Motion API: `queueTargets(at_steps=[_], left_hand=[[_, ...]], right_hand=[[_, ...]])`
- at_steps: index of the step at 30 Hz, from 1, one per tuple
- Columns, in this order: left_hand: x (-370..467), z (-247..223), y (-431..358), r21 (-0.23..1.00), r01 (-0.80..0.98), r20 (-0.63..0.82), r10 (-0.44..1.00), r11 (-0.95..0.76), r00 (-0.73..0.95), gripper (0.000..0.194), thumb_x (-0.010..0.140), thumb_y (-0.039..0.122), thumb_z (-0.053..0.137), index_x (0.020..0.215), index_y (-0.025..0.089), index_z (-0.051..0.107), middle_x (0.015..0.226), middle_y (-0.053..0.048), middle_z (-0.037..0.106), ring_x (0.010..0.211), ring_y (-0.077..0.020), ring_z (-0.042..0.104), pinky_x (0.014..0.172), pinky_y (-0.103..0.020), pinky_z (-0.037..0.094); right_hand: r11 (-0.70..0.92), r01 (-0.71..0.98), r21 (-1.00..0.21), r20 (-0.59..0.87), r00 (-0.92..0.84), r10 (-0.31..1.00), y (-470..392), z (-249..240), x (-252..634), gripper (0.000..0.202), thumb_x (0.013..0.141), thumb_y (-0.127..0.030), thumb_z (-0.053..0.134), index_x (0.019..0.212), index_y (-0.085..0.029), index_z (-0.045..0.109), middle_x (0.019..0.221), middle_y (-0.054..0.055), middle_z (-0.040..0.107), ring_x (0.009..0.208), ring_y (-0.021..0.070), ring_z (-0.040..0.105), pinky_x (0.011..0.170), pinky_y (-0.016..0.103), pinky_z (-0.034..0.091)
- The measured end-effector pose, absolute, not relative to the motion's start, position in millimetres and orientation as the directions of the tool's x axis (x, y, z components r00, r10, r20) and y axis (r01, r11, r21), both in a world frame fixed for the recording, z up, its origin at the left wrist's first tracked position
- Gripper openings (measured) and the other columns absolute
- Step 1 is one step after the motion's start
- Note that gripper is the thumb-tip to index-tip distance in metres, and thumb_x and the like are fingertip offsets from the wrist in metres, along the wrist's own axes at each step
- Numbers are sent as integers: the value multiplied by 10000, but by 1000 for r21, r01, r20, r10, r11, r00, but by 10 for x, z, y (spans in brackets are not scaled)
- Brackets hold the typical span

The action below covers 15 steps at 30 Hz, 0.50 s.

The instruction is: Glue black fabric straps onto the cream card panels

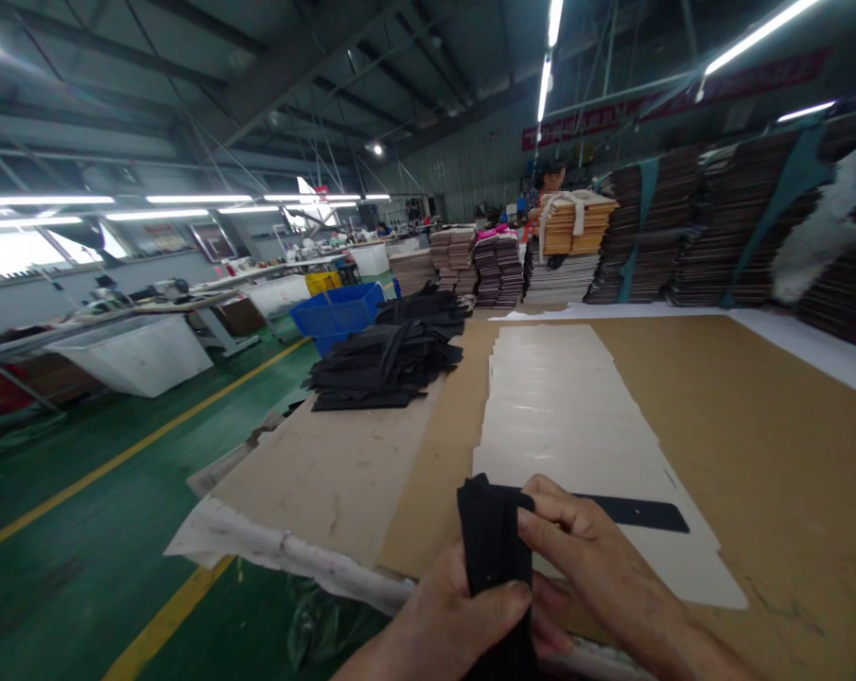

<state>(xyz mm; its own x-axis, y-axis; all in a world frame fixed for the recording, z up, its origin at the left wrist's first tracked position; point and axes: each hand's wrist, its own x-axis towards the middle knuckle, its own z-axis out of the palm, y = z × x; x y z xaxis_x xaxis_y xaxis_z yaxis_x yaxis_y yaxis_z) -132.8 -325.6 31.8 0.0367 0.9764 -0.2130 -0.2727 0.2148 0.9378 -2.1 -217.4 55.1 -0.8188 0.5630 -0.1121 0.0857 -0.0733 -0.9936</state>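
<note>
A bundle of black strips [495, 549] is gripped in my left hand [462, 605], its thumb pressed across the front. My right hand [587, 549] pinches the upper right edge of that bundle between thumb and fingers. Behind the right fingers, a single black strip [640, 513] lies crosswise over a row of overlapping pale panels [555, 397]. The panels rest on the brown board [718, 397] covering the table. Farther left on the table is a loose pile of black strips [392, 355].
Stacks of dark sheets [647, 227] line the table's far right side. Blue bins [339, 312] stand beyond the black pile. A person [533, 203] is behind a yellowish stack [576, 227]. The table's left edge borders a green floor [186, 454].
</note>
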Motion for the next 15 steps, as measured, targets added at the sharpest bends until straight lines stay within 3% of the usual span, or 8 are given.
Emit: queueTargets(at_steps=[4,8,10,13,15], left_hand=[[-1259,375,-3192,891,-368,-291,957,265,-16,450,689,478,790,925,101,726,730,-100,715,641,-158,672,664,-265,552],[-1198,290,-3137,864,-439,-282,959,245,-21,359,657,387,797,794,71,693,699,-86,676,602,-142,650,628,-247,529],[-1172,264,-3105,873,-420,-320,941,250,-105,351,680,367,758,865,83,667,648,-45,647,539,-128,621,568,-232,499],[-1135,287,-3063,886,-368,-375,903,282,-210,496,739,364,674,1160,126,561,662,4,641,516,-135,607,544,-259,505],[-1114,322,-3048,889,-341,-386,901,306,-197,514,755,378,640,1188,124,529,669,9,636,527,-141,610,562,-282,523]], right_hand=[[-33,106,-994,-106,-810,577,-2129,488,-18,499,865,-659,523,690,-197,597,846,-24,453,481,68,438,416,238,325],[145,163,-976,-34,-770,637,-2089,417,-1,431,901,-560,525,672,-210,632,866,8,524,811,170,552,738,283,442],[105,184,-977,-57,-706,706,-2074,392,28,397,910,-567,488,820,-238,692,889,20,589,870,204,543,816,325,420],[-22,215,-976,-136,-532,836,-2052,386,83,474,884,-626,488,1143,-276,674,920,24,644,811,214,521,783,350,411],[-24,226,-974,-131,-472,872,-2037,414,106,520,864,-645,512,1219,-290,649,913,21,650,776,208,512,765,347,411]])
